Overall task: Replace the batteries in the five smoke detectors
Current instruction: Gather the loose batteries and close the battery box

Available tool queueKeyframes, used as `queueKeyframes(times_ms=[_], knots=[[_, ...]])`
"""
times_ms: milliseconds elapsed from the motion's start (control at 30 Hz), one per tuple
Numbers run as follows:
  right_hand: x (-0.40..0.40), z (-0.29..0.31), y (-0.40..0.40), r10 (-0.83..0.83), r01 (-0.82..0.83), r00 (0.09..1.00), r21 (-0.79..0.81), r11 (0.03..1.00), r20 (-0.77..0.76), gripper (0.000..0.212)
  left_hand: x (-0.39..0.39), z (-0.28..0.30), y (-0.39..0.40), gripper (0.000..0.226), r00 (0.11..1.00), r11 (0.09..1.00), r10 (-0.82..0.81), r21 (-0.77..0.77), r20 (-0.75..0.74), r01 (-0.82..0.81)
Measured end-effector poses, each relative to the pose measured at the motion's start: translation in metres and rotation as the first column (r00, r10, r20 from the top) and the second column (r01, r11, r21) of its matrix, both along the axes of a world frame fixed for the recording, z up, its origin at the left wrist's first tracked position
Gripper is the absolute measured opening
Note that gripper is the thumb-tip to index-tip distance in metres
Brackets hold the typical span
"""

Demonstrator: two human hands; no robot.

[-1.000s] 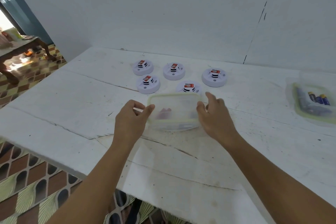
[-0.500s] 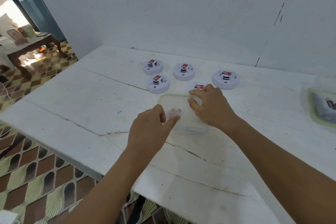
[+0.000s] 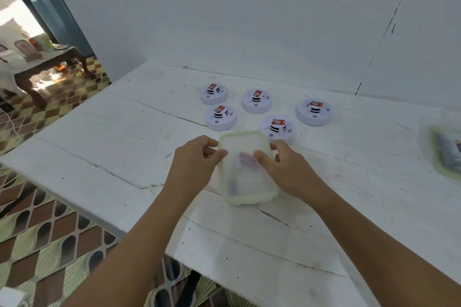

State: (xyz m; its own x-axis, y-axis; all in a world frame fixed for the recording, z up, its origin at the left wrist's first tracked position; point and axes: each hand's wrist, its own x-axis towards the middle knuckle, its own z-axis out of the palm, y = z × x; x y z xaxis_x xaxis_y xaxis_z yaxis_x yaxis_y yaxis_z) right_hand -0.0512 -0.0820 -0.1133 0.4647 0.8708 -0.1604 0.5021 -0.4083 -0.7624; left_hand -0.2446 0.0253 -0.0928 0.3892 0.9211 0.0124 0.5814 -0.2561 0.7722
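Several round white smoke detectors with red labels lie face up on the white table (image 3: 104,132): two at the back left (image 3: 213,93) (image 3: 220,118), one in the middle (image 3: 256,100), one nearer me (image 3: 277,127) and one at the right (image 3: 314,111). In front of them sits a clear plastic container (image 3: 245,177) with a pale green rim, lid on, a blurred pinkish thing inside. My left hand (image 3: 193,163) grips its left rim with thumb and fingers. My right hand (image 3: 287,169) holds the right side, thumb on the lid.
A second green-rimmed container (image 3: 446,154) with dark batteries lies at the table's right edge. A white wall stands close behind the table. Patterned floor tiles and a wooden side table (image 3: 42,62) are to the left.
Both hands shifted on the container; it has turned so its long side now points towards me. My right hand came off the lid top to the right side. The camera view moved left.
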Motion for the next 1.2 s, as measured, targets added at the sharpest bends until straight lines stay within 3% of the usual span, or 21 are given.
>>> queueKeyframes(times_ms=[300,467,733,1200], knots=[[-0.009,-0.004,-0.005,-0.073,0.084,0.987,0.071,0.994,-0.144,0.052,-0.007,-0.001,-0.028,0.025,0.993,0.992,0.115,0.052,0.016,-0.115],[-0.011,-0.005,-0.005,-0.113,0.133,0.973,0.089,0.987,-0.202,0.051,-0.011,0.006,-0.029,0.022,0.996,0.994,0.089,-0.069,0.022,-0.087],[-0.012,-0.003,-0.007,-0.121,0.144,0.966,0.090,0.986,-0.227,0.049,-0.011,0.003,-0.020,0.023,0.974,0.951,0.145,-0.298,0.175,-0.088],[-0.014,-0.001,-0.008,-0.106,0.135,0.968,0.114,0.984,-0.228,0.046,-0.011,0.002,-0.021,0.023,0.927,0.875,0.234,-0.480,0.294,-0.069]])
